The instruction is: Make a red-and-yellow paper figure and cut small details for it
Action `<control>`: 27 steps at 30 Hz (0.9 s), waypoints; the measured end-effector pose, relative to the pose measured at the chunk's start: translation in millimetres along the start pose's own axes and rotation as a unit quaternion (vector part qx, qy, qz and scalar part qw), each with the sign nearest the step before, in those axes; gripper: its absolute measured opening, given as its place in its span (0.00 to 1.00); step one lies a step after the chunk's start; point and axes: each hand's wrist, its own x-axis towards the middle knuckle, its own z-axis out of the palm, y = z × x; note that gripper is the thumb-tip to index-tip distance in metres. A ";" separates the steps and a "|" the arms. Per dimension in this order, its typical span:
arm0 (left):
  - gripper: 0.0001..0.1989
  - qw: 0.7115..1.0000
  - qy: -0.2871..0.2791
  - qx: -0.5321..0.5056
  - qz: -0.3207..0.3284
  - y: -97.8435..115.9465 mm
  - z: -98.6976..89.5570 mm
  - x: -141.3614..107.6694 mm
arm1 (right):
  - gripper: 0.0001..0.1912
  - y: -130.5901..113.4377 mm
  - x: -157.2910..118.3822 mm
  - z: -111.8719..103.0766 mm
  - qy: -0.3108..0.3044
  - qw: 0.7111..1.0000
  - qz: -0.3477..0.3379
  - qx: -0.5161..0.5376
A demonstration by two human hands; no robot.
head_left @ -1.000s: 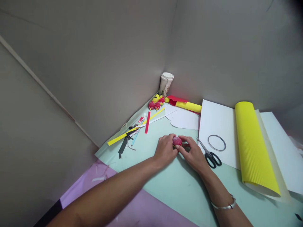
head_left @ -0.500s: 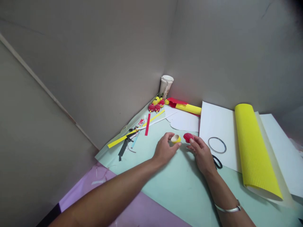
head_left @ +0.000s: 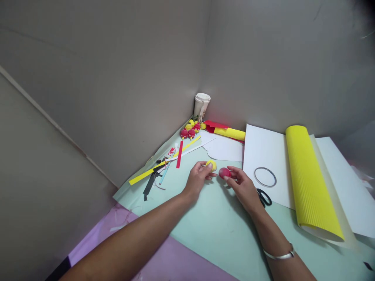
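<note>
My left hand [head_left: 197, 180] holds a small yellow ribbed paper cup [head_left: 211, 165] between thumb and fingers, its rounded outside facing up. Just to the right, my right hand [head_left: 241, 185] grips a small red cup [head_left: 224, 173], whose hollow side faces me. The two pieces are close together but apart, held above the pale green sheet [head_left: 211, 226]. Farther back, several red and yellow balls [head_left: 191, 133] sit in a cluster near the corner.
A white lidded cup [head_left: 202, 105] stands in the corner. Left lie a yellow strip [head_left: 143, 177], a red strip [head_left: 179, 155] and black scraps [head_left: 149, 185]. Right are a ring [head_left: 265, 177], black-handled scissors [head_left: 264, 198], white sheets [head_left: 263, 144] and a yellow corrugated roll [head_left: 310, 183].
My left hand has turned the yellow cup over, hiding its opening. The red cup in my right hand has tilted so its hollow shows. The view has shifted slightly.
</note>
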 end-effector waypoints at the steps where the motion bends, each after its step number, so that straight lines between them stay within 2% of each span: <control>1: 0.18 1.000 0.001 -0.001 0.002 0.0 0.4 -0.2 | 0.28 2.1 0.3 0.2 0.000 1.000 -0.010 -0.009; 8: 0.18 0.999 0.022 -0.017 0.025 1.4 0.4 0.6 | 0.21 11.4 -1.2 1.1 -0.008 0.994 -0.052 -0.097; 12: 0.18 0.997 0.063 0.007 0.039 2.5 -2.7 3.2 | 0.17 9.6 -2.1 2.9 -0.006 0.979 -0.123 -0.165; 15: 0.19 0.996 0.076 0.012 0.048 3.3 -2.9 2.6 | 0.17 8.7 -2.3 6.5 -0.010 0.966 -0.176 -0.188; 19: 0.18 0.994 0.066 0.033 0.076 3.1 0.7 -2.3 | 0.20 5.2 -4.1 11.0 -0.008 0.963 -0.207 -0.171; 22: 0.19 0.988 0.038 0.085 0.120 2.2 4.1 -7.9 | 0.19 1.0 -6.4 10.3 -0.008 0.977 -0.183 -0.107; 25: 0.22 0.971 0.018 0.165 0.173 2.7 5.9 -13.1 | 0.19 -1.2 -7.6 7.8 -0.030 0.995 -0.094 0.013; 27: 0.25 0.961 -0.004 0.195 0.198 3.4 6.1 -15.6 | 0.20 -1.9 -7.8 7.5 -0.060 0.992 -0.041 0.103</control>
